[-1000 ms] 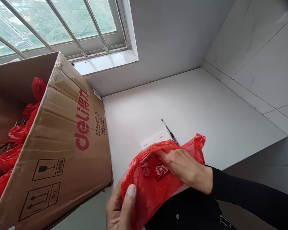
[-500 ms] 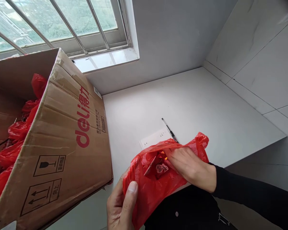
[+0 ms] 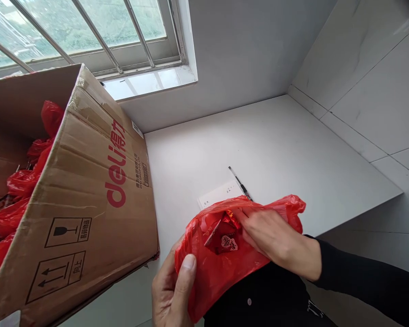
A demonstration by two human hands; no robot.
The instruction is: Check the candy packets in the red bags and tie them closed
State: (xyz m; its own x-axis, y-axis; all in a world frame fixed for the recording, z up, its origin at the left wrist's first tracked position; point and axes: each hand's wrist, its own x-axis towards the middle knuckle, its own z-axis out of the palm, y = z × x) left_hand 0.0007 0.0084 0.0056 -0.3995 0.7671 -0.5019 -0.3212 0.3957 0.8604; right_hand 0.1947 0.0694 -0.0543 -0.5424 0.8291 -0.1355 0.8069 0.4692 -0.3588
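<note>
A thin red plastic bag (image 3: 225, 272) hangs in front of me with its mouth spread. My left hand (image 3: 175, 286) grips its left rim, thumb on the outside. Inside the mouth lie shiny red wrapped packets (image 3: 226, 240), one bearing a white label with dark characters. My right hand (image 3: 276, 238) reaches over the bag's right side into the mouth, fingers stretched against the film beside the packets. Its fingertips are hidden, so whether they grip anything does not show. The bag's crumpled handle end (image 3: 296, 206) sticks out beyond this hand.
A cardboard box (image 3: 98, 204) on the left holds several red plastic bags (image 3: 20, 181). On the white tabletop (image 3: 276, 141) are a sheet of paper (image 3: 214, 193) with small writing and a black pen (image 3: 240, 181), both partly behind the bag. A barred window (image 3: 122, 27) is beyond.
My right hand has shifted slightly right and down, and the bag's handle end has moved right. The labelled packet now shows more plainly. My left hand keeps its grip.
</note>
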